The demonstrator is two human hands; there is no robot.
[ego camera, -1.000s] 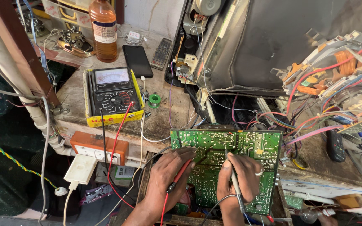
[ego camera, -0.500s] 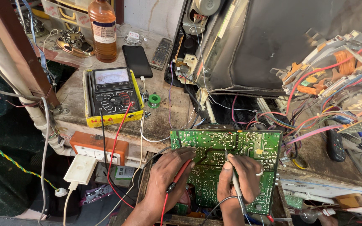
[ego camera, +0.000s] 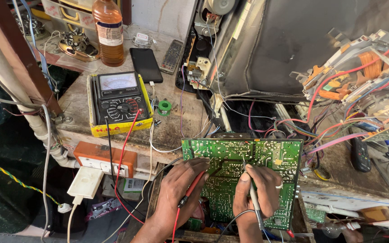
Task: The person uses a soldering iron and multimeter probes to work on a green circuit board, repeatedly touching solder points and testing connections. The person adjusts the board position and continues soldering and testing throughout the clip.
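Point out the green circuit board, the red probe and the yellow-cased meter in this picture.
green circuit board (ego camera: pixel 266 155), head view, on its bare upper face.
red probe (ego camera: pixel 194 186), head view, on the shaft in the left hand (ego camera: pixel 176 193).
yellow-cased meter (ego camera: pixel 119 104), head view, on its black dial panel.

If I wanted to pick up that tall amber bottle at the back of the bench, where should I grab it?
Probably around the amber bottle's straight body, at the labelled band, coming from its right side above the black phone. It stands upright and round, so fingers can wrap it. On its left, metal parts crowd close, and the yellow-cased multimeter lies in front.
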